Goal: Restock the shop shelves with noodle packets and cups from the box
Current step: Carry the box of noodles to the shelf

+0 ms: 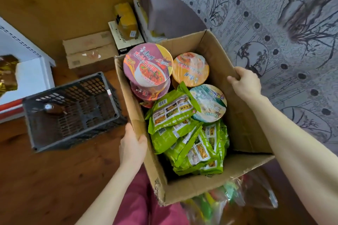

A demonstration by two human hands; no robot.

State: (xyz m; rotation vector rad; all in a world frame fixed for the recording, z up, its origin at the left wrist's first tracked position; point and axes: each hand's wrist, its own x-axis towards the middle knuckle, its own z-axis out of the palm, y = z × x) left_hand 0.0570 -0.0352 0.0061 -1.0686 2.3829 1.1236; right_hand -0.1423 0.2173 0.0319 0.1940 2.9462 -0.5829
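The cardboard box (243, 124) sits in the middle of the view, just in front of the person, with its flaps open. The left grip (132, 144) closes over the near left wall, thumb inside. The right grip (247, 83) curls over the far right rim.

Inside, a purple cup (148, 65), an orange cup (191, 68) and a teal cup (208, 102) fill the far half. Green packets (173, 115) are heaped in the near half.

The load is probably light but bulky. The thin walls likely bow under a rim hold, so a hand under the base looks safer. The cups seem stiff yet crushable, so take them round the body, not by the foil lid. The packets look slick and brittle inside, so pinch their sealed ends. A black crate (73, 107) stands on the floor (54, 179) to the left.
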